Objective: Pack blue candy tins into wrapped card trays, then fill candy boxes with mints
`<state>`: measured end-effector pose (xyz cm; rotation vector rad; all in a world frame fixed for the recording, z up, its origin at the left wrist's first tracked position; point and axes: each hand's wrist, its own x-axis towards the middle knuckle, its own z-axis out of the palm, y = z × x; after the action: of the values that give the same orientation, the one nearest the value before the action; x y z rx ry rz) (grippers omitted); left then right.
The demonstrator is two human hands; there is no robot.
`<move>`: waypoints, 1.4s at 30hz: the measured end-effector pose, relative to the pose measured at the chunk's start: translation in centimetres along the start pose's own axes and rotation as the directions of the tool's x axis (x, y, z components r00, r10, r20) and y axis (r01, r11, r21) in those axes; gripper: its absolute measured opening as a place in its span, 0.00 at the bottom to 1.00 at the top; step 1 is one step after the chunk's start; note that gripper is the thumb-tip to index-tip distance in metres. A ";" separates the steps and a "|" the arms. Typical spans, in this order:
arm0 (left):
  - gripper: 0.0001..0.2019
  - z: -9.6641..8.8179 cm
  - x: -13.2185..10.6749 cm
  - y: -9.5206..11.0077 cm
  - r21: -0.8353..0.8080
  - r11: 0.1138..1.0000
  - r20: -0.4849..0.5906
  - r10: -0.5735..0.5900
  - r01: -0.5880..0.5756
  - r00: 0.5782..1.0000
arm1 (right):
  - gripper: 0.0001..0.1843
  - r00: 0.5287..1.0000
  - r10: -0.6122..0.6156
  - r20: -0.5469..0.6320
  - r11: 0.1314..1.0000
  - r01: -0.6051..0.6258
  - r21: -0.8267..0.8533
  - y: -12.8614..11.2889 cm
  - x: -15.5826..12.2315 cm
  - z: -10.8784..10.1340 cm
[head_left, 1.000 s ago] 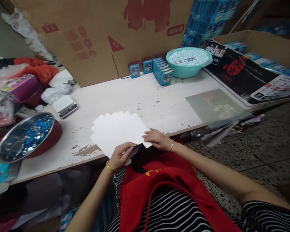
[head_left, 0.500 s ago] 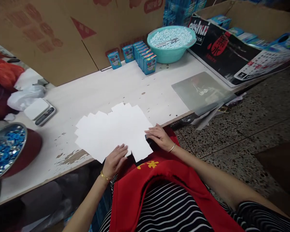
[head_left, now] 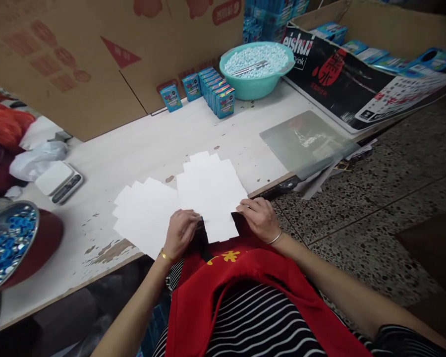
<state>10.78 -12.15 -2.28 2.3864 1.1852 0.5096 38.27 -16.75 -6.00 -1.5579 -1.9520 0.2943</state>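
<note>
A white die-cut card blank (head_left: 213, 193) with stepped edges lies at the table's front edge, its near end sticking out over my red apron. My left hand (head_left: 184, 228) pinches its left near edge, and my right hand (head_left: 259, 216) pinches its right near edge, thumb below and fingers on top. Dark gaps show under the card beside both hands. To the left, partly under it, lies another group of white card blanks (head_left: 144, 210), fanned so that their edges overlap. My left forearm covers part of its near corner.
Small blue printed boxes (head_left: 225, 103) stand in a row near a turquoise bowl (head_left: 256, 85) of pale pellets with tongs. A white scale (head_left: 59, 181) and a red bowl (head_left: 46, 238) of blue-wrapped pieces sit left. A clear plastic sheet (head_left: 305, 144) lies right, before a carton (head_left: 327, 79).
The right-hand white card has separated from the fanned blanks and shifted right and turned. Both hands have moved to its two side edges, and my left fingers have closed on it.
</note>
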 end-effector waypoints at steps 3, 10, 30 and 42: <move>0.11 0.0 3.5 0.6 0.157 0.987 0.151 0.013 -0.037 0.988 | 0.17 0.998 0.015 0.054 0.997 -0.011 -0.072 0.7 1.0 -0.8; 0.08 0.8 8.7 2.3 0.441 0.869 0.323 0.079 -0.224 0.943 | 0.16 0.994 -0.101 0.034 0.978 0.106 -0.178 2.4 3.7 -0.1; 0.11 2.1 11.9 3.4 0.485 0.850 0.378 0.008 -0.206 0.926 | 0.32 0.797 -0.535 0.280 0.825 0.564 -0.026 6.5 5.6 0.1; 0.17 0.2 12.1 2.8 0.156 0.928 0.410 0.249 -0.337 0.877 | 0.21 0.914 -0.405 -0.027 0.912 0.406 0.053 5.3 6.2 2.0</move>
<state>19.61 -3.94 0.63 2.7136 0.7379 -0.0195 40.62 -9.04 -8.30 -1.0767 -2.1750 0.1602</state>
